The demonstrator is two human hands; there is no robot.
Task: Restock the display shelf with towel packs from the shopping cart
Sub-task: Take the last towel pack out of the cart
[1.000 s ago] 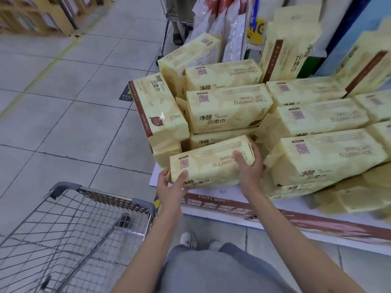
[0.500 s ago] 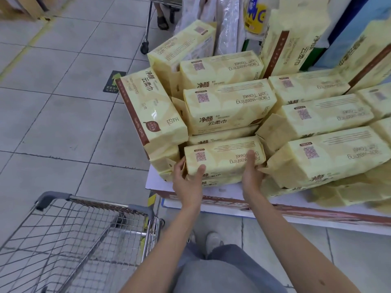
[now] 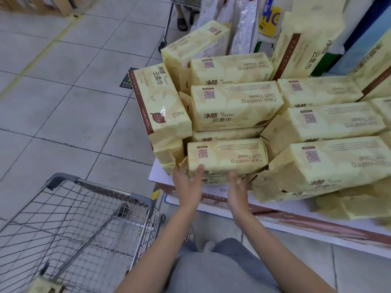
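Head camera view of a person restocking a low display shelf [image 3: 275, 216] with cream-yellow towel packs: one pack [image 3: 227, 158] sits at the shelf's front left corner, atop another, beneath a stack of the same goods. The left hand [image 3: 188, 187] rests open with its thumb on the pack's near left end, while the right hand [image 3: 238, 190] is open, fingers under the pack's front edge, neither closed around it. Many packs already fill the shelf; the shopping cart [image 3: 80, 218] by the shelf's left end looks almost empty, though one more pack [image 3: 45, 285] shows at its near corner, so the job appears close to done. Labels read "Face-washing Soft Towel", with Chinese characters and QR codes
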